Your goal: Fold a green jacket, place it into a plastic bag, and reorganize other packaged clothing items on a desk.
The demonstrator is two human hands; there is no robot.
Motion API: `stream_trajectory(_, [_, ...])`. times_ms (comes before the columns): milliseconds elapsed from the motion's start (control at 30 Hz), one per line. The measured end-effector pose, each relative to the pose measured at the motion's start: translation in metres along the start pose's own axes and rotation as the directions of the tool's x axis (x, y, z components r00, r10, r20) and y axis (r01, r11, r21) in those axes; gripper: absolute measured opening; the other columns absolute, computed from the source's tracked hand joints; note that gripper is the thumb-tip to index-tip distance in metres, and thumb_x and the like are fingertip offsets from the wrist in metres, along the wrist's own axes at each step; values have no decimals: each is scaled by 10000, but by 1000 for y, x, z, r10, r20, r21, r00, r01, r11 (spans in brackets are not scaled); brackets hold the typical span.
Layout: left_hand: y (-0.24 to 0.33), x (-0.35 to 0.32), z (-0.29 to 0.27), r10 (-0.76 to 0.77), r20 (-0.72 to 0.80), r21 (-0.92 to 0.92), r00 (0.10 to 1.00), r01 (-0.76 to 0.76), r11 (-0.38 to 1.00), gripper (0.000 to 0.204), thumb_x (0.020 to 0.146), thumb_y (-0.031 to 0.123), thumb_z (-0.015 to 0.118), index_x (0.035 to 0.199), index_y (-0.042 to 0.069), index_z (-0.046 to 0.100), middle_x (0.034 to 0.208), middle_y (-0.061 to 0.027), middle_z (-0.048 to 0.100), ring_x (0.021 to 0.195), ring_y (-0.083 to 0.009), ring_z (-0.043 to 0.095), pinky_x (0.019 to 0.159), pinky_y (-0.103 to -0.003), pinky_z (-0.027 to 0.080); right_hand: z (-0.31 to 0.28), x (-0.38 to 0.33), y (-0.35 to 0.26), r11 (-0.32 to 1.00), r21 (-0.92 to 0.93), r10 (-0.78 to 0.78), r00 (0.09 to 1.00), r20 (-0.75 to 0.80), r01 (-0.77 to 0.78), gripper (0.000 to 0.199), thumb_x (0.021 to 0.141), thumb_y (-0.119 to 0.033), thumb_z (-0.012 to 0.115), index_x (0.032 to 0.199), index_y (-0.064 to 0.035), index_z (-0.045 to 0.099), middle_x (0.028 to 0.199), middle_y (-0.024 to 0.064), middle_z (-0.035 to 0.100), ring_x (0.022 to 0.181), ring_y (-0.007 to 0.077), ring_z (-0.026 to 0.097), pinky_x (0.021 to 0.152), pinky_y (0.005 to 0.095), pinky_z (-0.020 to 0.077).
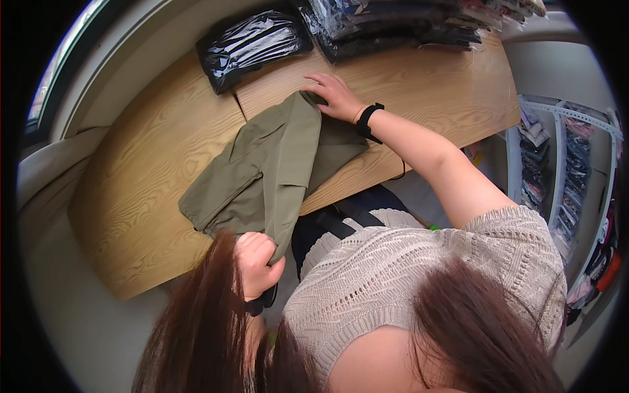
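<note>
An olive-green garment [259, 167] lies creased and partly folded across the wooden table's front edge; whether it is trousers or a jacket I cannot tell. My left hand [257, 262] is closed around its near edge, close to my body, and loose hair covers part of that wrist. At the far end my right hand [335, 97] pinches the garment's upper edge with the thumb against the cloth, the other fingers reaching past it. A black band [369, 123] circles the right wrist. Between both hands the fabric runs in a long raised fold.
The wooden table [144, 196] has a seam across it. A black plastic-wrapped package [255, 46] lies at its back, beside a stack of bagged clothes [393, 29]. A white metal rack [557, 157] with folded clothes stands at the right. A window edge [62, 59] shows at the upper left.
</note>
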State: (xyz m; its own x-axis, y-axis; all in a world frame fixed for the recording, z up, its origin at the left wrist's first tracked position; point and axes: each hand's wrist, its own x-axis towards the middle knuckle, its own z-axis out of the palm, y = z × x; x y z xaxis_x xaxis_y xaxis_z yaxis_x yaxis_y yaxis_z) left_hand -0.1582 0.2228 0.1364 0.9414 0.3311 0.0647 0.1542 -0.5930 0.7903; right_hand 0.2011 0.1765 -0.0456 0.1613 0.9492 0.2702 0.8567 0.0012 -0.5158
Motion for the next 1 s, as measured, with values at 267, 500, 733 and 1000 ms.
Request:
stream_trajectory(267, [8,0,2,34,-15,-38,999,-35,999,221,532,-13,630,610,23,427,624,-121,468,581,-334,477,553,-397,385,15,15,22,875,333,379,925,-19,-351,149,752,-72,638,891,-66,584,855,109,626,855,293,599,744,381,475])
stream_trajectory(500, [3,-6,9,40,-12,-13,999,-40,999,264,506,4,630,553,47,375,597,-101,437,563,-309,466,542,-388,379,29,20,38,960,100,261,965,16,-261,193,724,-14,609,906,-68,576,849,122,610,830,325,581,737,407,465])
stream_trajectory(733, [3,-4,12,15,40,59,999,-17,998,277,526,35,675,567,49,402,608,-96,447,578,-294,485,550,-383,386,26,20,36,880,405,279,960,-22,-246,291,699,28,596,966,-84,623,859,104,614,844,298,585,766,376,476])
stream_trajectory(1000, [-19,-23,12,-143,53,23,988,142,990,185,618,-2,657,638,10,473,653,-129,490,609,-329,502,574,-383,412,17,17,77,895,404,117,974,192,-187,172,682,57,591,807,-41,658,898,81,628,884,252,590,802,330,476])
